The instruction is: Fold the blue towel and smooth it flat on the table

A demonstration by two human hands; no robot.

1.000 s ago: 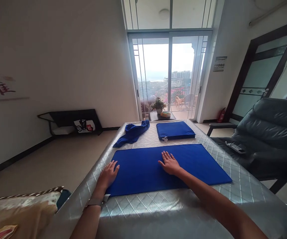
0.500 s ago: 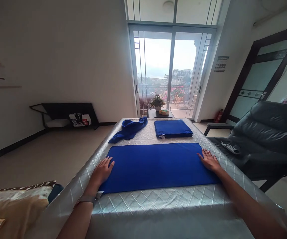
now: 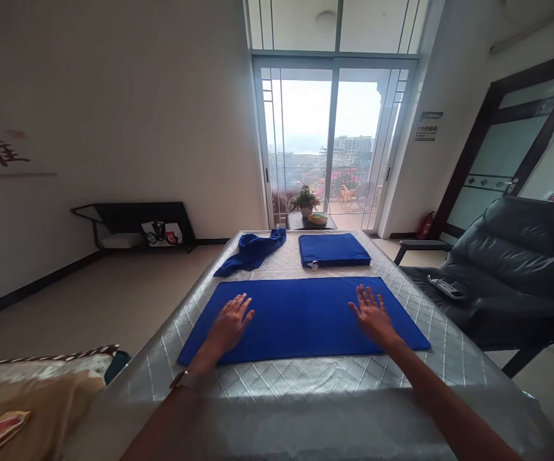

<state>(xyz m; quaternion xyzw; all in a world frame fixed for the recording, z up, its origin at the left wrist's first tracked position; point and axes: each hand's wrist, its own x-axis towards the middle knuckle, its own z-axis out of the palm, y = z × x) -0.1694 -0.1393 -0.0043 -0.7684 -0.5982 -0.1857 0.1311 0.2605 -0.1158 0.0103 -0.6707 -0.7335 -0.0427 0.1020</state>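
Observation:
A blue cloth (image 3: 300, 320) lies spread as a flat rectangle across the table in front of me. My left hand (image 3: 232, 322) is over its left part, palm down with fingers stretched out. Over the right part is my right hand (image 3: 371, 315), its fingers spread and pointing away from me. Neither hand grips anything; whether the palms press on the cloth I cannot tell. Behind it, a neat stack of folded blue cloth (image 3: 333, 248) rests with a white tag at its front edge. A crumpled blue cloth (image 3: 252, 251) lies at the far left.
A silvery quilted cover (image 3: 315, 378) drapes the table. To the right stands a dark armchair (image 3: 502, 269) with a white device (image 3: 447, 287) on its seat. A potted plant (image 3: 306, 200) is beyond the far edge, before the glass sliding door (image 3: 300, 115).
Both hands have moved inward from the side edges of the spread cloth and are now over its surface. The stack and the crumpled cloth have stayed in place.

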